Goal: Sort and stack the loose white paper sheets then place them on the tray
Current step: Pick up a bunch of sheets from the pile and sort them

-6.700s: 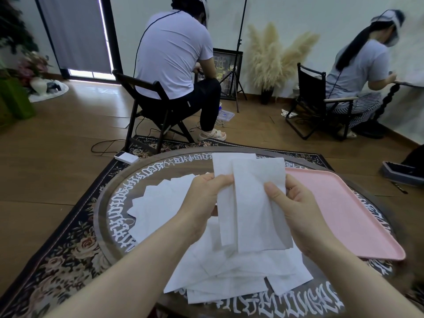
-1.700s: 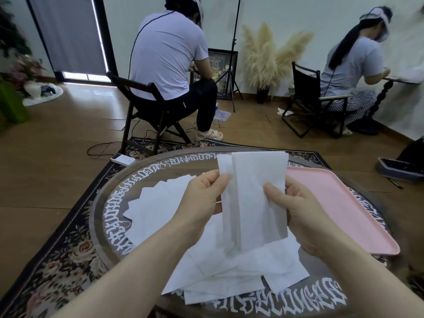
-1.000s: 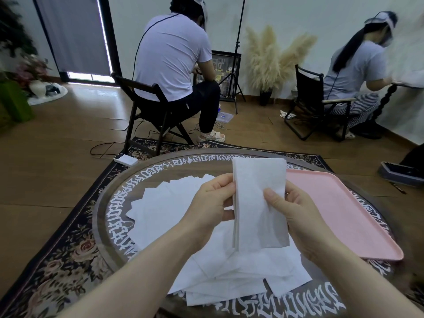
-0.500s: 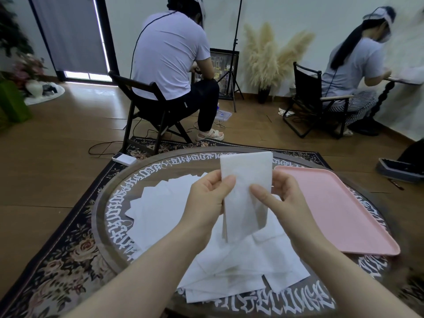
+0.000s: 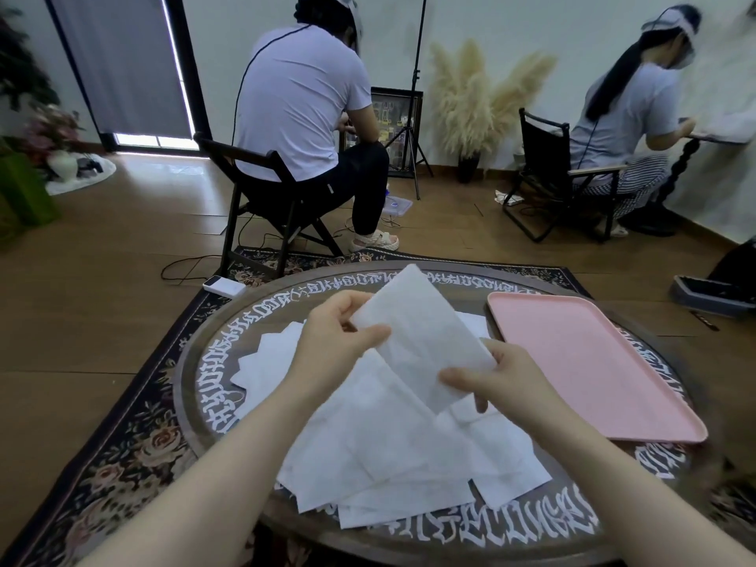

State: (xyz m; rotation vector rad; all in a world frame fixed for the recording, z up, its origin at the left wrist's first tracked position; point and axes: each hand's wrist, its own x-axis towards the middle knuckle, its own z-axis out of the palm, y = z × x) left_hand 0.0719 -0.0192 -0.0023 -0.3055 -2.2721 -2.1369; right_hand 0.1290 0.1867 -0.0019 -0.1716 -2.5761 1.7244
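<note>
Both my hands hold a small stack of white paper sheets (image 5: pixel 417 337) tilted above the round table. My left hand (image 5: pixel 335 341) pinches its upper left edge. My right hand (image 5: pixel 495 382) grips its lower right end, fingers curled under it. Below lies a loose pile of white sheets (image 5: pixel 392 448) spread over the table's middle and left. The pink tray (image 5: pixel 589 362) sits flat to the right with nothing on it.
The dark round table (image 5: pixel 212 362) carries white lettering around its rim and stands on a patterned rug (image 5: pixel 122 435). Beyond it, one person sits on a folding chair (image 5: pixel 262 198) and another sits at the far right. A white power bank (image 5: pixel 224 286) lies on the floor.
The held sheets have tilted from upright to slanting toward the right. My right hand has dropped lower along the stack, while my left keeps the top edge.
</note>
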